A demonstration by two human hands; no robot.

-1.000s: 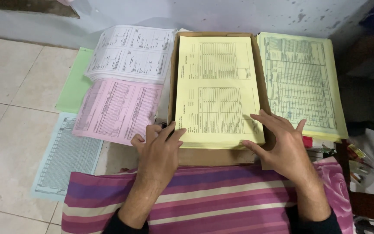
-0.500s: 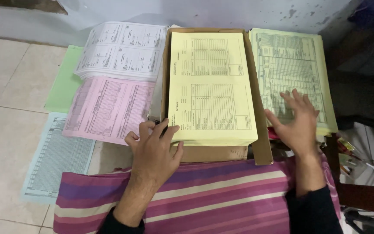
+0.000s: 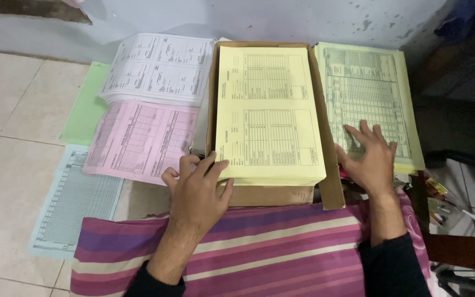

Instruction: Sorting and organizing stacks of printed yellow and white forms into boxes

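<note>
The left hand (image 3: pixel 196 190) rests at the near left corner of a thick stack of yellow printed forms (image 3: pixel 268 113), its fingers loosely curled and its fingertips touching the stack's edge; it pinches nothing that can be seen. The yellow stack sits inside a shallow brown cardboard box (image 3: pixel 331 181), which lies on the floor just beyond a purple and pink striped cloth (image 3: pixel 259 250) spread across the person's lap. The right hand (image 3: pixel 369 157) lies flat and spread, palm down, on a pale green stack of tabled sheets (image 3: pixel 369 91) just right of the box, holding nothing. To the left of the box a pink form sheet (image 3: pixel 138 140) lies under the lower edge of a white printed sheet (image 3: pixel 158 69). Further left, a plain green sheet (image 3: pixel 83 107) and a light blue gridded sheet (image 3: pixel 75 201) rest on the tiled floor (image 3: pixel 6 159)
</note>
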